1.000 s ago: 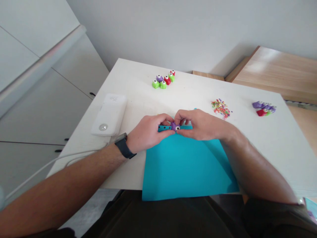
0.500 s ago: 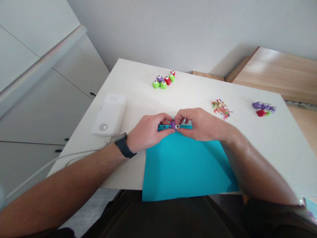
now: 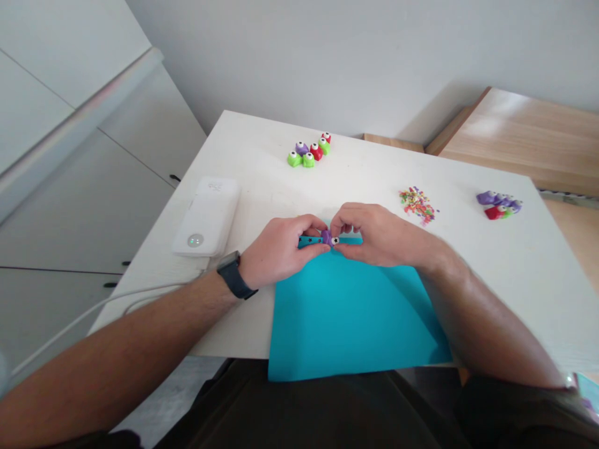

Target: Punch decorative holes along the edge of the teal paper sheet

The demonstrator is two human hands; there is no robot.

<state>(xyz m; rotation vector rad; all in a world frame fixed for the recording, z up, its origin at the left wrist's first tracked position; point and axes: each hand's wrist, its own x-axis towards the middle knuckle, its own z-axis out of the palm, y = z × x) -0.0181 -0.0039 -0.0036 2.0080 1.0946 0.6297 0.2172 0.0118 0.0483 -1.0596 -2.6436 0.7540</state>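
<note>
Power bank: a white power bank lies at left of the table, with a white cable trailing off toward the lower left.

Left hand: the left hand comes in from lower left, wrist low and nearly flat, a black watch on the wrist. Thumb and fingers pinch the teal strip, which shows dark star shapes, just beside the purple punch.

Centre: both hands meet at frame centre, closed together on the punch and strip. The teal sheet lies beneath, running to the table's near edge.

Right hand: the right hand reaches in from lower right, its fingertips curled tightly around the punch.

Technique: a close, even pinch from both sides seems best, with the strip held flat and straight.

Rest: green, purple and red punches cluster at upper centre; paper bits lie right of centre; more punches sit at far right.
</note>
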